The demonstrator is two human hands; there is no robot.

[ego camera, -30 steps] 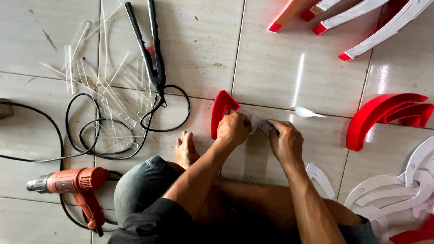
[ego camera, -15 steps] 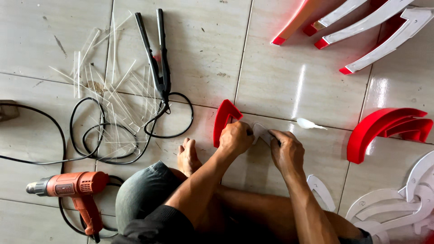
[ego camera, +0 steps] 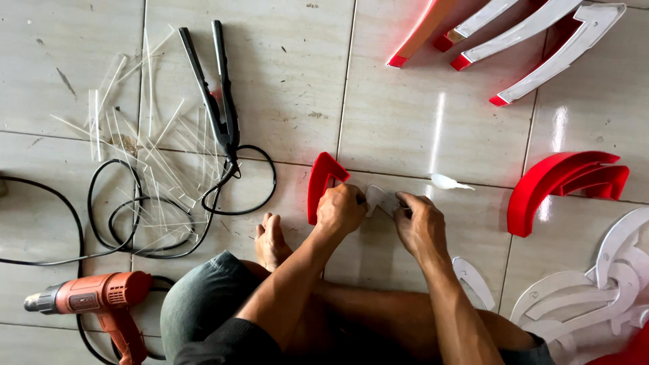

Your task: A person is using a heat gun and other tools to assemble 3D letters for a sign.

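Note:
I sit on a tiled floor with my legs folded. My left hand (ego camera: 340, 209) grips a small white plastic piece (ego camera: 380, 198) and presses against a red curved plastic shape (ego camera: 320, 181) that stands on edge on the tiles. My right hand (ego camera: 420, 225) pinches the other side of the same white piece. Both hands are closed around it, so most of the piece is hidden. My bare foot (ego camera: 272, 241) rests just left of the hands.
A black hair straightener (ego camera: 218, 94) with coiled cord lies beside several clear plastic strips (ego camera: 152, 169). An orange heat gun (ego camera: 94, 297) lies bottom left. Red and white curved shapes lie at top right (ego camera: 541, 30), right (ego camera: 564, 182) and bottom right (ego camera: 595, 297). A small white blob (ego camera: 447, 182) lies on the tile.
The hands have stayed together on the white piece beside the red shape, with small finger shifts. The view has drifted slightly, so everything sits a little lower and to the right.

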